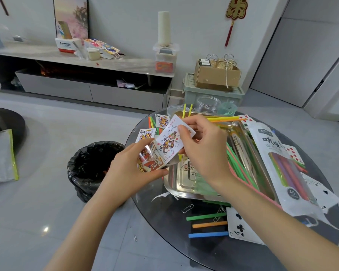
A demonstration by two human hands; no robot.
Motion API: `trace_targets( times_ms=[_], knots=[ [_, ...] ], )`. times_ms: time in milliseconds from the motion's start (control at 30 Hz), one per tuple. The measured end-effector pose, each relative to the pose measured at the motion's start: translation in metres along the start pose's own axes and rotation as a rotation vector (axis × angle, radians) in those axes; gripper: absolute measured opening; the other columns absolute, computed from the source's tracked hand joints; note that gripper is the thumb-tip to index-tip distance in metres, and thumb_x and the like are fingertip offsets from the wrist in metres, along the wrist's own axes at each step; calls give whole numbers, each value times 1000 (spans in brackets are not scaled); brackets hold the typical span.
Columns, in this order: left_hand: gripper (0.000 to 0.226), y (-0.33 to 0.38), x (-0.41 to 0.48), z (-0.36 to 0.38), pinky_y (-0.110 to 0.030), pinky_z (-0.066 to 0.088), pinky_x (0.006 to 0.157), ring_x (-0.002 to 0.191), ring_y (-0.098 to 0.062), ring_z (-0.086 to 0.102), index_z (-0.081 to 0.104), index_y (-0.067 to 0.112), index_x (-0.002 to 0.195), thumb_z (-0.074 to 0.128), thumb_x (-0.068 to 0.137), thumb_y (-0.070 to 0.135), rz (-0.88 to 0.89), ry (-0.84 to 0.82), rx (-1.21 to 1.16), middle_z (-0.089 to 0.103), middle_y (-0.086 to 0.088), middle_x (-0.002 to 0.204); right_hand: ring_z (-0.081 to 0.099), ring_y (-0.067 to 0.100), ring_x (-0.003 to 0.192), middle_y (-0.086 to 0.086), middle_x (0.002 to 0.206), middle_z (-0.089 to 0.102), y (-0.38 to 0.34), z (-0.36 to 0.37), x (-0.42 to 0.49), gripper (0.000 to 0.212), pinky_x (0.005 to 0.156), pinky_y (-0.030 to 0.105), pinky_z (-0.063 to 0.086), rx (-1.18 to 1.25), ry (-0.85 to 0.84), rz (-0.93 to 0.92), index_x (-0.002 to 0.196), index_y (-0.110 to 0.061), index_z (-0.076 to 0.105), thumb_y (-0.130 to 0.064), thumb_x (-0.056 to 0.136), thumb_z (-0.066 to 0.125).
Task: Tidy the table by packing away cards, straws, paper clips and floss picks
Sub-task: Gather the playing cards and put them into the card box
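Observation:
My left hand [134, 167] grips a small card box [150, 160] wrapped in clear film, held over the table's left edge. My right hand [202, 145] pinches a joker card [169, 141] whose lower end meets the box. More cards lie about: two kings [146, 133] at the far left, a four of clubs [238, 224] near the front, others at the right. Coloured straws [207, 225] lie on the glass table [184, 249] and in the steel tray [181, 184]. A white straw pouch [276, 165] lies over the tray's right side. Paper clips [187, 208] sit in front of the tray.
A bin lined with a black bag [92, 169] stands on the floor left of the table. Clear jars [208, 104] and a green cup [227, 108] stand at the table's far edge. A green crate with a cardboard box [215, 75] stands behind. One paper clip [135, 238] lies on the floor.

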State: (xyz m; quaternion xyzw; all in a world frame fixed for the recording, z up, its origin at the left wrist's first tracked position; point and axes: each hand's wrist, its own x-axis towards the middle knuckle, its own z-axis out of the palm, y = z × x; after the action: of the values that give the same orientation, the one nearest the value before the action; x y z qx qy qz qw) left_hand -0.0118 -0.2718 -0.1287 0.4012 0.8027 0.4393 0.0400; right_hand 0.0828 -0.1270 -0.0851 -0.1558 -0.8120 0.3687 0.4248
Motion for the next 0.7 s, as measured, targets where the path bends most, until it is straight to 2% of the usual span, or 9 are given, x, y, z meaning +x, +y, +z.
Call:
trace_targets(
  times_ms=[200, 233, 300, 367, 467, 533, 600, 633, 700],
  knots=[
    [88, 5, -1, -1, -18, 49, 83, 94, 5, 59, 49, 36, 131, 66, 52, 70, -42, 19, -64, 60, 19, 107, 67, 16, 65, 1, 76, 69, 2, 5, -6, 8, 53, 44, 53, 18, 47, -34, 95, -15, 60, -14, 88, 62],
    [88, 5, -1, 0, -20, 50, 84, 94, 4, 59, 50, 36, 131, 68, 52, 72, -47, 31, -68, 61, 18, 106, 66, 14, 65, 1, 76, 69, 1, 6, -7, 7, 56, 41, 54, 9, 38, -44, 94, -14, 60, -14, 88, 62],
    [90, 5, -2, 0, -26, 50, 87, 95, 3, 60, 51, 37, 130, 71, 51, 75, -57, 62, -64, 63, 18, 105, 64, 10, 66, -1, 73, 68, -2, 10, -11, 0, 59, 25, 53, 3, -35, -58, 89, -11, 63, -12, 89, 62],
    [85, 3, -2, -1, -26, 51, 86, 94, 5, 59, 52, 38, 129, 67, 53, 74, -71, 88, -63, 63, 21, 103, 64, 6, 72, -4, 74, 68, -6, 13, -18, 9, 62, 15, 50, -7, -137, -47, 86, -10, 67, -14, 91, 61],
    [80, 0, -3, -5, -23, 51, 83, 91, 8, 60, 53, 41, 124, 62, 52, 76, -103, 109, -48, 63, 23, 100, 60, 1, 89, -5, 92, 72, -9, 15, -26, 17, 78, 16, 49, -29, -293, 10, 96, -14, 74, -21, 92, 60],
    [78, -6, -4, -8, -26, 51, 83, 90, 6, 60, 53, 42, 123, 58, 53, 77, -114, 113, -17, 64, 22, 99, 54, -1, 103, -5, 110, 68, -10, 17, -27, 21, 92, 17, 44, -67, -418, 56, 105, -16, 73, -25, 93, 58],
    [80, -12, -5, -12, -28, 51, 83, 91, 3, 60, 52, 41, 124, 58, 53, 78, -128, 121, 24, 64, 21, 100, 51, 2, 112, -6, 119, 63, -11, 18, -24, 23, 100, 21, 37, -102, -494, 75, 109, -18, 72, -27, 93, 57],
    [82, -15, -6, -14, -28, 49, 82, 92, 1, 60, 51, 40, 126, 61, 53, 77, -144, 125, 43, 63, 20, 102, 52, 1, 109, -6, 118, 63, -12, 18, -19, 24, 99, 19, 37, -110, -490, 67, 110, -17, 71, -25, 94, 56],
    [83, -23, -4, -19, -27, 43, 82, 94, -4, 55, 46, 36, 133, 71, 60, 67, -176, 129, 82, 57, 19, 107, 53, -6, 90, -11, 104, 65, -11, 20, -2, 24, 86, 11, 38, -146, -460, 47, 113, -15, 70, -20, 94, 56]
  ],
)
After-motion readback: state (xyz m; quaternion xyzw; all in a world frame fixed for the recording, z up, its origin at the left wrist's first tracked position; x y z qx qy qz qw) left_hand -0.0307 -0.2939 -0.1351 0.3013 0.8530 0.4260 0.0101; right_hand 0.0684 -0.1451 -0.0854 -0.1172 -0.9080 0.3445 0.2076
